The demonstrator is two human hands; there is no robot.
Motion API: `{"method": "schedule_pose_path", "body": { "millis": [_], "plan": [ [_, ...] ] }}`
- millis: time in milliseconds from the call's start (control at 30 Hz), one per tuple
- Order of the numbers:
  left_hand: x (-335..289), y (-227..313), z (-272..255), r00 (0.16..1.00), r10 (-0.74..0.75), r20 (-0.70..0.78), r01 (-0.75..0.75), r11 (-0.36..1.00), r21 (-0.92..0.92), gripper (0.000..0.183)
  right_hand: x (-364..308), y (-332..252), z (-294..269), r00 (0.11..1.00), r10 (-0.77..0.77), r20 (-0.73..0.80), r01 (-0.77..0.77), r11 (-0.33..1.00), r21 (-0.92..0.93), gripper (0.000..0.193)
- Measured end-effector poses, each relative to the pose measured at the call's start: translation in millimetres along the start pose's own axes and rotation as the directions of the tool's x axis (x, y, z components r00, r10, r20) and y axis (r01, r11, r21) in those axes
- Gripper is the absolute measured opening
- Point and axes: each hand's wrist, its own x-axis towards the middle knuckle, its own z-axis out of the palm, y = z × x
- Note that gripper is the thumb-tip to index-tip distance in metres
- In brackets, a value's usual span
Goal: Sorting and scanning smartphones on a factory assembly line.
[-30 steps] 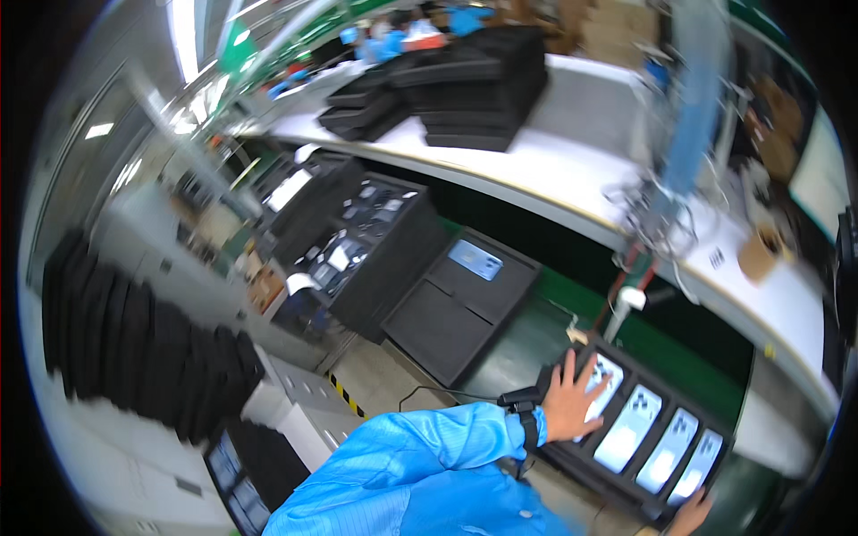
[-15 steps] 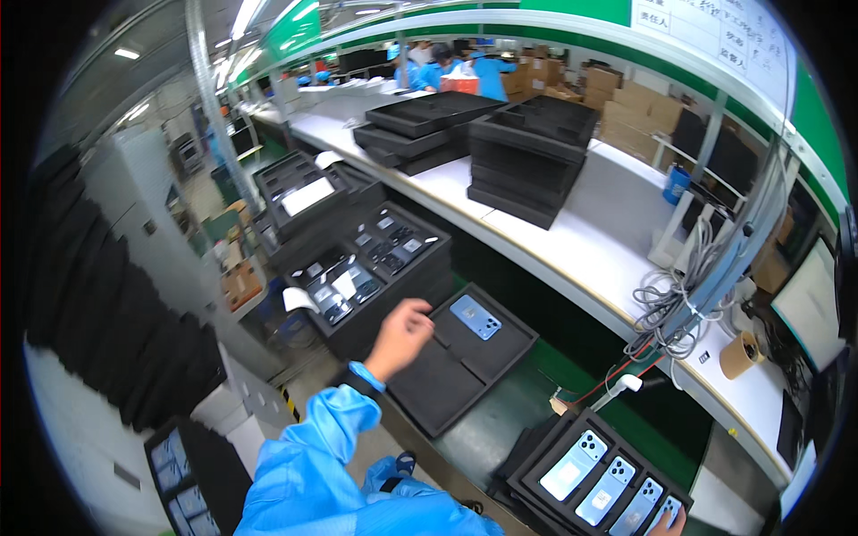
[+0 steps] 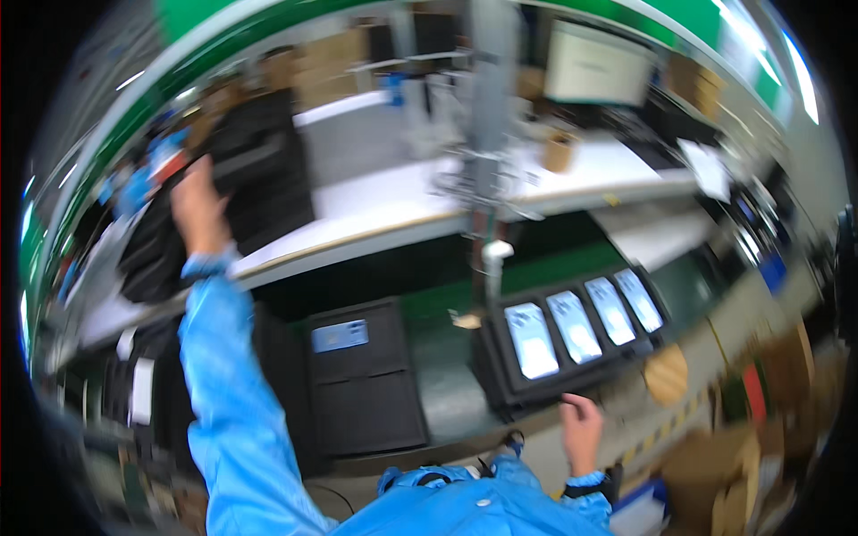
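My left hand (image 3: 198, 205) is raised at the far left, in front of a stack of black foam trays (image 3: 268, 183) on the white bench. Motion smears its fingers, so I cannot tell whether it touches them. My right hand (image 3: 581, 433) hovers just nearer to me than a black tray (image 3: 527, 386), its fingers loosely bent and holding nothing. That tray carries several light-blue smartphones (image 3: 574, 327) in a row, one per slot. Left of it lies another black foam tray (image 3: 366, 406) with a single blue smartphone (image 3: 340, 335) at its far end.
A grey post (image 3: 490, 107) with bundled cables rises beside the bench (image 3: 384, 201). On the bench stand a monitor (image 3: 599, 64) and a brown cup (image 3: 559, 152). A round wooden seat (image 3: 667, 375) and cardboard boxes (image 3: 715, 464) are at the right.
The view has swung to the right. My left hand has gone from beside the single-phone tray to in front of the stacked trays. My right hand has come away from the phone at the row's end.
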Motion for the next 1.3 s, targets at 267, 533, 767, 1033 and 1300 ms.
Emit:
{"method": "schedule_pose_path", "body": {
  "millis": [267,533,767,1033,1300],
  "plan": [
    [-319,3,-162,0.495,-0.789,0.363,0.678,0.091,-0.729,0.040,-34,9,1,0.993,0.115,0.033,-0.119,0.980,0.161,0.020],
    [-407,115,-105,0.438,-0.456,0.775,0.820,0.557,-0.135,0.036,47,-29,-46,0.927,0.136,0.348,-0.374,0.327,0.868,0.059],
    [-394,255,132,0.436,-0.385,0.813,0.895,0.281,-0.347,0.095,197,0,-187,0.967,0.187,-0.175,-0.112,0.924,0.366,0.018],
    [-451,237,135,0.403,-0.608,0.684,0.819,0.573,0.028,0.061,261,78,-178,0.762,-0.391,-0.516,-0.131,0.688,-0.714,0.064],
    [-532,108,-49,0.433,-0.823,0.368,0.227,0.495,0.839,0.057,88,-76,108,0.671,-0.122,0.732,0.082,0.993,0.090,0.013]
  ]
}}
